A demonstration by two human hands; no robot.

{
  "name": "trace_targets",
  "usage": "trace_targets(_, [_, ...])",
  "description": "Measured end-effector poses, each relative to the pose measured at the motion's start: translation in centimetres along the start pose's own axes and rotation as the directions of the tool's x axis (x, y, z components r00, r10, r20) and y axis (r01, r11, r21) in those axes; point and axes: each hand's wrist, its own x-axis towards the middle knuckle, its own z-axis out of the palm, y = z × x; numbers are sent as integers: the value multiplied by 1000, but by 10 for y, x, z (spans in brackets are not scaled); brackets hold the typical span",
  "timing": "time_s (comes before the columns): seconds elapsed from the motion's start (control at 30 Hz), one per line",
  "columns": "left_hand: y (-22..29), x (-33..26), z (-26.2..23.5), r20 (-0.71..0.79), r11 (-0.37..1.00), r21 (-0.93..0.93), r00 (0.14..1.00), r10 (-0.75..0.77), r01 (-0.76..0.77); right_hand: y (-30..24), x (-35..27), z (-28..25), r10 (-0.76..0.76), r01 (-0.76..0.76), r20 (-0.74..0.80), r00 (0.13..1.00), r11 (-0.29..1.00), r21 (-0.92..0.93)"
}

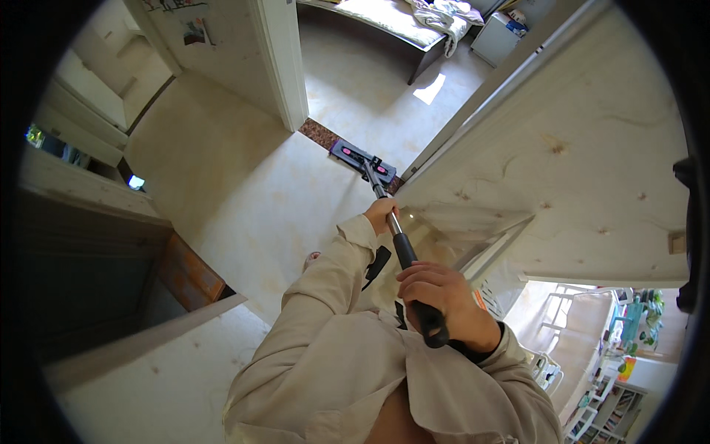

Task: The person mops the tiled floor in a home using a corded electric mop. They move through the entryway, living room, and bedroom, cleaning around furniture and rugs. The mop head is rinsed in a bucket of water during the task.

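A flat mop [400, 235] slants away from my body, its metal pole ending in a black grip. My right hand [444, 296] is wrapped round the black grip near its top end. Farther down, my left hand [380, 214] closes on the metal pole. The grey and purple mop head [362, 162], with pink parts on top, lies flat across the brown speckled threshold strip [319, 133] of a doorway. Beige sleeves cover both my forearms.
Past the doorway stand a bed [384, 22] and a white cabinet [497, 41]. A white door frame [281, 66] rises left of the mop head, a patterned wall [577, 170] to the right. A wooden board [194, 274] is at left. Light flooring [251, 200] surrounds the threshold.
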Motion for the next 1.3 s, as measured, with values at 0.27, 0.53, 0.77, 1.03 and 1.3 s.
trace_targets(0.27, [115, 51, -3, 61, 968, -213, 991, -120, 130, 29, 127, -1, 75, -15, -316, 946, 982, 189])
trace_targets(0.53, [169, 107, 24, 86, 931, -258, 966, -242, 256, 63, 190, -35, -116, 203, -423, 899, 965, 168])
trace_targets(0.77, [222, 187, 56, 39, 948, -59, 949, -312, 314, 130, 244, -85, -148, 211, -412, 899, 971, 111])
trace_targets(1.03, [318, 292, 127, 31, 918, 126, 923, -382, 376, 260, 325, -177, -330, 360, -271, 904, 931, 67])
trace_targets(1.3, [370, 399, 223, 38, 907, 44, 906, -421, 420, 367, 339, -256, -190, 233, -439, 878, 972, 45])
